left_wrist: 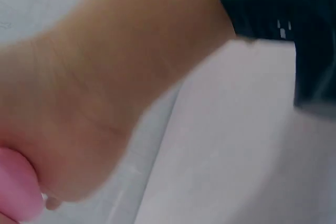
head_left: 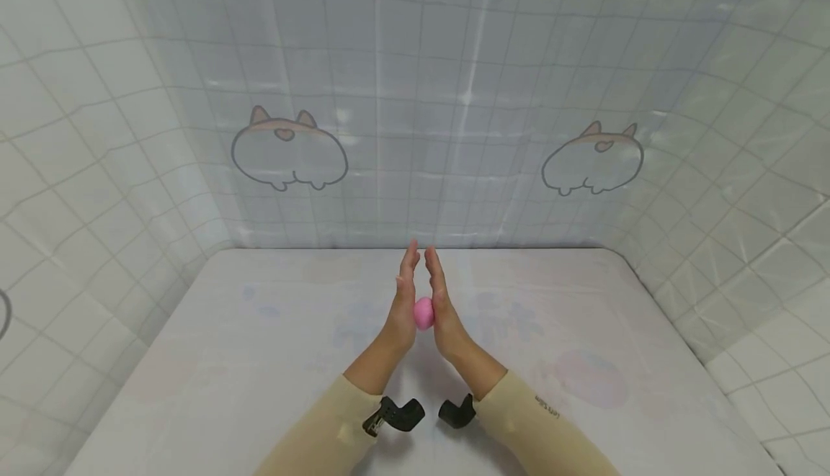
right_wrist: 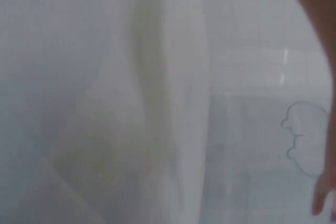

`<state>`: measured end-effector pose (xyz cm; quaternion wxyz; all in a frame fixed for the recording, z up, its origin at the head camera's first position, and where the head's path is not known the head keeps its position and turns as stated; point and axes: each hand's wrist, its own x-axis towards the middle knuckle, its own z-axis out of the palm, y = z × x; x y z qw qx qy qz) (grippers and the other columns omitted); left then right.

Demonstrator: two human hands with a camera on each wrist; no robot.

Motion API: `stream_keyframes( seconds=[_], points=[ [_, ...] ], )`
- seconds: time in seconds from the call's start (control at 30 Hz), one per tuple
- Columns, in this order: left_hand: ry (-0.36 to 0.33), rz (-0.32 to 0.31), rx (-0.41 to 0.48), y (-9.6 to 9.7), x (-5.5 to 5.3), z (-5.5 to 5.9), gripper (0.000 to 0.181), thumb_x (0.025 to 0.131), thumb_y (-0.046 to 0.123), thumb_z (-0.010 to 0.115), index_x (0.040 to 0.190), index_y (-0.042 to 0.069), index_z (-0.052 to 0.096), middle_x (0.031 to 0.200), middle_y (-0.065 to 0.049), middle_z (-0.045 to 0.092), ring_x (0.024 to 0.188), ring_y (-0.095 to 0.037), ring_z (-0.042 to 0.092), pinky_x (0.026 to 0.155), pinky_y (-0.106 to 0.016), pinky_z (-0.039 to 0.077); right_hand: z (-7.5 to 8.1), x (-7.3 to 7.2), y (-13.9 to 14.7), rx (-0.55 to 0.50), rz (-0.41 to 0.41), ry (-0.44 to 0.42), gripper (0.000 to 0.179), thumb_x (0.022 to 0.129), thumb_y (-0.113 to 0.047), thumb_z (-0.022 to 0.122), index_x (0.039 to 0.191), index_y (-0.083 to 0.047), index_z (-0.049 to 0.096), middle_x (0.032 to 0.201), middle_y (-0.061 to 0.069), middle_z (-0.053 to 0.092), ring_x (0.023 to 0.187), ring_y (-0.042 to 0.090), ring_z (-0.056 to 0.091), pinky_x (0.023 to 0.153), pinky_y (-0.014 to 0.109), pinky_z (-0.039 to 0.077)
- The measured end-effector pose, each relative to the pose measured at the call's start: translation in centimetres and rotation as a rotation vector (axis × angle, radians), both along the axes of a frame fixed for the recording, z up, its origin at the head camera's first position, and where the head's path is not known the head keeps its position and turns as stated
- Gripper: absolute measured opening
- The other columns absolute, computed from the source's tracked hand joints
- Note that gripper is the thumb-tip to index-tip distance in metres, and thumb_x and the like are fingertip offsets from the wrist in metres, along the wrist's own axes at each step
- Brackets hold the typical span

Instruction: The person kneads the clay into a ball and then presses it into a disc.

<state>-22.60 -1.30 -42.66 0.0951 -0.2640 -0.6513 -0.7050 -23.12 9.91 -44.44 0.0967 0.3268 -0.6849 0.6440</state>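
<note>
A smooth pink lump [head_left: 424,313], soft-looking like clay, sits between the two palms above the table. My left hand [head_left: 403,304] presses it from the left with fingers straight and pointing away. From the other side my right hand [head_left: 445,317] presses with its flat palm, fingers also straight. The fingertips of both hands stand slightly apart. In the left wrist view the pink lump [left_wrist: 18,184] touches the heel of the left hand [left_wrist: 68,124]. Only a blurred edge of the right hand [right_wrist: 326,182] shows in the right wrist view.
Beneath the hands lies a pale table [head_left: 272,361] with faint coloured patterns. A white gridded curtain [head_left: 415,137] with corgi drawings surrounds it at the back and sides. Black wrist mounts [head_left: 403,415] stick inward from both beige sleeves [head_left: 324,433].
</note>
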Motion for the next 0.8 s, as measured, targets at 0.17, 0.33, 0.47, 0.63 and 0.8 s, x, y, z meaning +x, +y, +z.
stream_keyframes(
  seconds=[0.17, 0.33, 0.47, 0.63, 0.8],
  points=[
    [-0.012, 0.014, -0.057, -0.2, -0.3, -0.5, 0.098, 0.091, 0.081, 0.006, 0.162, 0.013, 0.002, 0.167, -0.012, 0.003, 0.152, -0.033, 0.004, 0.114, -0.068, -0.001, 0.3, 0.6, -0.1, -0.003, 0.009, 0.029, 0.087, 0.097, -0.074, 0.011, 0.162, -0.017, -0.002, 0.168, 0.005, 0.002, 0.153, 0.027, 0.002, 0.117, 0.061, 0.001],
    [-0.054, -0.023, -0.118, -0.4, -0.3, -1.2, 0.086, 0.096, 0.074, 0.004, 0.162, 0.019, 0.003, 0.168, -0.007, 0.002, 0.152, -0.03, 0.003, 0.113, -0.069, 0.0, 0.7, 0.9, 0.1, 0.01, -0.012, 0.023, 0.09, 0.096, -0.076, 0.009, 0.162, -0.015, -0.001, 0.168, 0.008, -0.001, 0.153, 0.027, -0.002, 0.115, 0.066, -0.001],
    [-0.061, -0.076, -0.164, -0.3, -0.1, -1.5, 0.077, 0.101, 0.067, 0.004, 0.162, 0.021, 0.004, 0.168, -0.004, 0.001, 0.152, -0.031, 0.002, 0.112, -0.072, 0.001, 0.8, 0.7, 0.4, 0.028, -0.052, -0.002, 0.093, 0.095, -0.078, 0.009, 0.162, -0.015, 0.0, 0.168, 0.009, 0.0, 0.153, 0.027, -0.004, 0.114, 0.068, -0.001],
    [-0.068, -0.127, -0.177, -0.2, 0.6, -1.2, 0.084, 0.098, 0.072, 0.004, 0.162, 0.018, 0.003, 0.168, -0.007, -0.001, 0.152, -0.035, 0.003, 0.111, -0.074, 0.002, 0.9, -0.2, 1.0, 0.053, -0.105, -0.019, 0.096, 0.091, -0.082, 0.009, 0.162, -0.018, 0.0, 0.168, 0.006, 0.003, 0.153, 0.026, -0.001, 0.114, 0.068, 0.0],
    [-0.072, -0.187, -0.126, 0.1, 1.0, -0.9, 0.091, 0.095, 0.076, 0.005, 0.162, 0.015, 0.001, 0.167, -0.009, -0.002, 0.152, -0.037, 0.001, 0.113, -0.071, 0.001, 0.5, -1.2, 1.5, 0.052, -0.126, -0.043, 0.096, 0.09, -0.084, 0.01, 0.162, -0.021, 0.0, 0.168, 0.006, 0.003, 0.153, 0.025, -0.001, 0.113, 0.07, 0.0]
  ],
)
